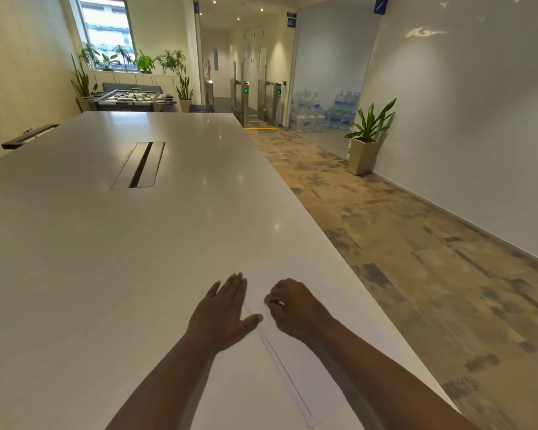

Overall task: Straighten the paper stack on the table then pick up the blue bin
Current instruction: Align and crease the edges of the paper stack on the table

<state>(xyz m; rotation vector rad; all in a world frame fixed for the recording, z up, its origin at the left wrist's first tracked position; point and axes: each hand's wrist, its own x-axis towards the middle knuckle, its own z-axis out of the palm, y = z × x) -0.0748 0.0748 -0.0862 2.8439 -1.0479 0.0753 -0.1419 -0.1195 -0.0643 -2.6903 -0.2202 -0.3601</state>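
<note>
White paper stack (295, 308) lies on table (106, 243) under both hands.

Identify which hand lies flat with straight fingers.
The left hand, flat beside the paper stack; the right hand is curled on top.

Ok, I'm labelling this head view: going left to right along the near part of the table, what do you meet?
Bare table → left hand, flat beside the sheets → right hand, fingers curled on the paper stack → table's right edge → patterned floor.
</note>
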